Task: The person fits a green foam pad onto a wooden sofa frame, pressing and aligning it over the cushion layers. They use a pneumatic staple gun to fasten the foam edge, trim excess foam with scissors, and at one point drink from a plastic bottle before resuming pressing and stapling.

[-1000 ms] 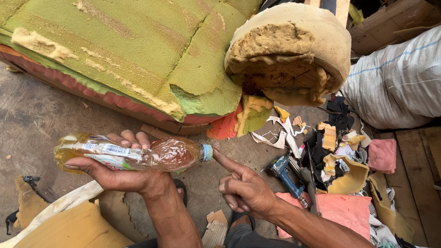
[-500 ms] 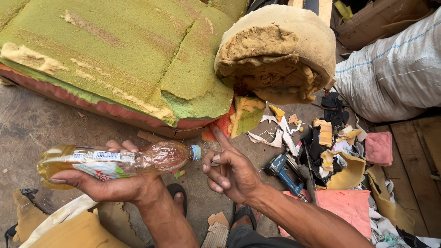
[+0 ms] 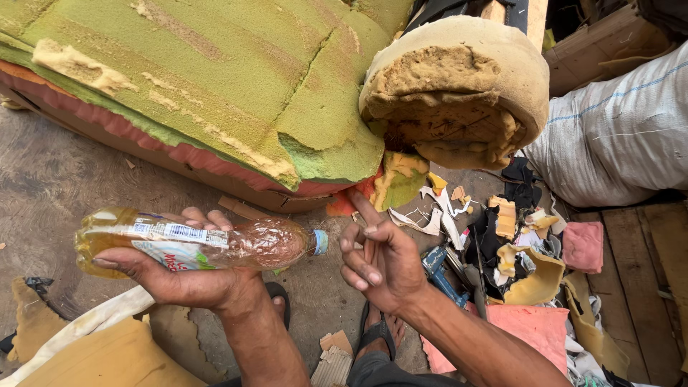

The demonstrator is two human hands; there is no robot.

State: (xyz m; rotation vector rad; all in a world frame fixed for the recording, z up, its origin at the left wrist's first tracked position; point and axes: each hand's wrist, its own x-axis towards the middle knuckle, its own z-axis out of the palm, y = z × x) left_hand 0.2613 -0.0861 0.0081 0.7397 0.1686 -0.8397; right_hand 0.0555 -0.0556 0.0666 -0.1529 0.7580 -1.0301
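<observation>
Head view: a capped bottle (image 3: 193, 245) is gripped sideways by the left hand (image 3: 186, 283); the right hand (image 3: 383, 261), empty and loosely spread, is near; liquid could leak if the cap is loosened.

bottle (image 3: 193, 244) lying sideways in left hand (image 3: 190, 283), right hand (image 3: 383, 265) just right of its cap, foam slab (image 3: 215, 86) beyond both, scrap pile (image 3: 516, 244) right of right hand

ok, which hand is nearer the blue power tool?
Right. The right hand hovers open just left of the power tool on the floor; the left hand holds the bottle further left.
</observation>
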